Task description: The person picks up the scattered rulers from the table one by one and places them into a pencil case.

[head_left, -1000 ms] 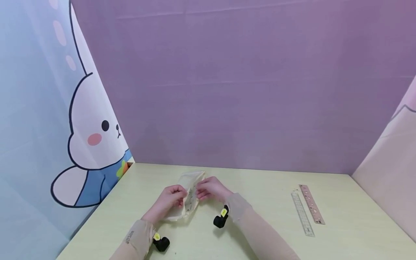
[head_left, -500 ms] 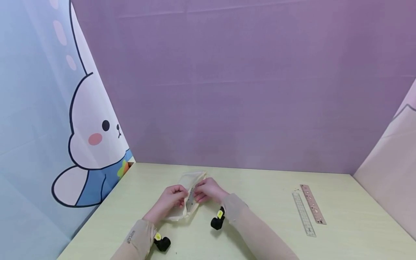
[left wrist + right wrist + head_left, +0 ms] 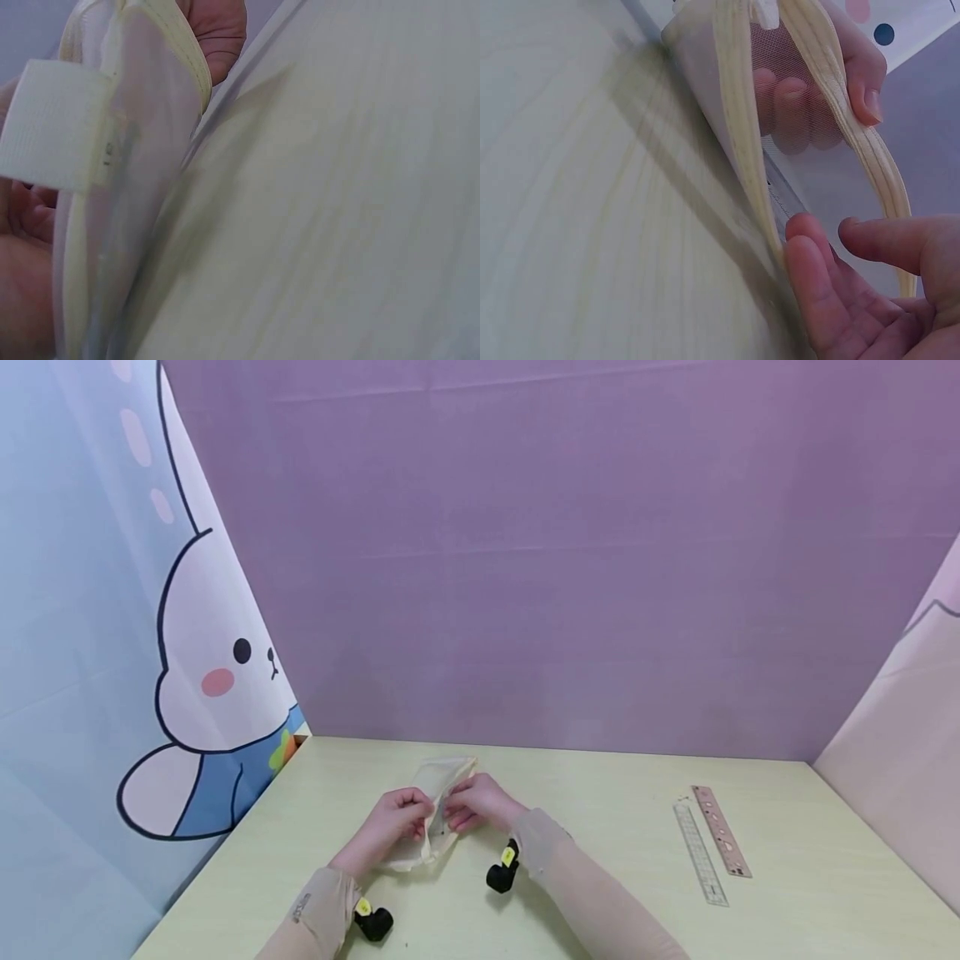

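A translucent mesh zip pouch with cream zipper edges lies tilted on the table, its mouth spread apart. My left hand pinches one zipper edge, with the thumb outside and fingers showing through the mesh in the right wrist view. At the mouth is my right hand; its thumb and fingertips stand apart in the right wrist view, with nothing seen between them. A clear strip with dark marks, like a ruler, lies inside the pouch. A white tab sticks out from the pouch in the left wrist view.
To the right lie a clear ruler and a pink ruler with cut-outs, side by side on the pale wood table. A purple curtain hangs behind, and a rabbit-print curtain stands at the left.
My right hand has shifted slightly left, deeper into the pouch mouth, covering more of the marked strip. My left hand stays about where it was.
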Tool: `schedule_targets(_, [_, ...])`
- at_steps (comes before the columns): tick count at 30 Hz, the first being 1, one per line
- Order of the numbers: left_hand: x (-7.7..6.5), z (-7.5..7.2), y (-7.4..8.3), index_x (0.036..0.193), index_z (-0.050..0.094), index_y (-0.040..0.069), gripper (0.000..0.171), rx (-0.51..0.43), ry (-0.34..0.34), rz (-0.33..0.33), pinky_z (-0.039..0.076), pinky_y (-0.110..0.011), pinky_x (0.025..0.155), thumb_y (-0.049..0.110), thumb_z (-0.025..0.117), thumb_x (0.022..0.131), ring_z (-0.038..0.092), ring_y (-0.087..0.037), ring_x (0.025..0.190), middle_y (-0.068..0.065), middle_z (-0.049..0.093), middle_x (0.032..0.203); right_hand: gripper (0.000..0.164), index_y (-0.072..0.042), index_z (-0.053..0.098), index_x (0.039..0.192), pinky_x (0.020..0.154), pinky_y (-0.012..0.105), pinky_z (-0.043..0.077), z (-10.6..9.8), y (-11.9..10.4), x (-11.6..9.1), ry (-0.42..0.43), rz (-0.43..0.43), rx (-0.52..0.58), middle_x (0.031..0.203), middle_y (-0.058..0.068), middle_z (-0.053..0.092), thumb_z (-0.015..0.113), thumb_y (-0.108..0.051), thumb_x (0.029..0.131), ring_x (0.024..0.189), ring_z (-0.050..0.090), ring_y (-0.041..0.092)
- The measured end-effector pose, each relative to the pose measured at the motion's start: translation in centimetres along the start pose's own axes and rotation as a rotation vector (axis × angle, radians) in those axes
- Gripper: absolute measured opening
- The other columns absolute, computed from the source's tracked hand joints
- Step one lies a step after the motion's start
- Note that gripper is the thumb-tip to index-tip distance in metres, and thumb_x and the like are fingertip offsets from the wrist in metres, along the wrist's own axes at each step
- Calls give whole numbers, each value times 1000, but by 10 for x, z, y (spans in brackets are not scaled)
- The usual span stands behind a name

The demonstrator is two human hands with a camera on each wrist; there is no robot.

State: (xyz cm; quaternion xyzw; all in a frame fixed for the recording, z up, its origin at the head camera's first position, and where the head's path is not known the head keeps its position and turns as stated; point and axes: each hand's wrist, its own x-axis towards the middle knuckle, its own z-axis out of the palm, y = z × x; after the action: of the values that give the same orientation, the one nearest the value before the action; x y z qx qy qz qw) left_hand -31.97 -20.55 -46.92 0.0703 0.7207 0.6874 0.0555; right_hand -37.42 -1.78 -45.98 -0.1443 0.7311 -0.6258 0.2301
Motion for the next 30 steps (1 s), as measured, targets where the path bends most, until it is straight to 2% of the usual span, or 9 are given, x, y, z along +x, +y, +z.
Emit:
schedule_targets(6, [0, -1, -2, 91, 61, -7, 10, 8, 11, -6, 47, -23, 54, 3, 61, 88, 53, -13, 57, -3, 57, 67, 20, 7, 66, 104, 61, 33, 57, 3, -4, -3, -27, 2, -15, 87, 17, 71, 63, -8, 91, 61, 67, 18])
schedule_targets(12, [0, -2, -2, 93, 60, -9, 13, 10, 7, 4, 46, -23, 53, 3, 61, 89, 53, -13, 57, -3, 57, 68, 21, 7, 65, 106, 60, 33, 57, 6, -3, -3, -17, 10, -19, 86, 15, 71, 63, -8, 91, 62, 67, 19])
schedule_targets(19, [0, -4, 1, 92, 62, -5, 11, 28, 10, -5, 47, -23, 55, 5, 62, 89, 54, -13, 58, -4, 58, 68, 34, 10, 59, 119, 63, 35, 57, 0, -5, -11, -33, -22, -22, 90, 16, 71, 62, -11, 92, 68, 69, 24])
schedule_targets(24, [-2, -9, 9, 92, 61, -6, 13, 38, 74, 9, 47, -25, 58, 7, 62, 90, 52, -13, 59, -4, 55, 71, 38, 9, 58, 124, 65, 37, 57, -21, -10, -25, -54, -62, -47, 95, 18, 70, 60, -15, 95, 71, 70, 25])
schedule_targets(27, [-3, -11, 13, 90, 61, -4, 10, 17, 107, 15, 47, -26, 58, 6, 61, 90, 50, -13, 60, -4, 54, 74, 39, 8, 58, 124, 66, 38, 57, -43, -12, -35, -49, -81, -60, 97, 18, 69, 61, -19, 95, 72, 69, 24])
schedule_targets(30, [-3, -13, 14, 87, 61, 0, 7, 5, 113, 15, 47, -26, 58, 6, 61, 90, 49, -13, 60, -4, 53, 74, 44, 7, 57, 125, 68, 38, 56, -68, -11, -45, -23, -98, -76, 99, 16, 69, 62, -24, 95, 74, 68, 24])
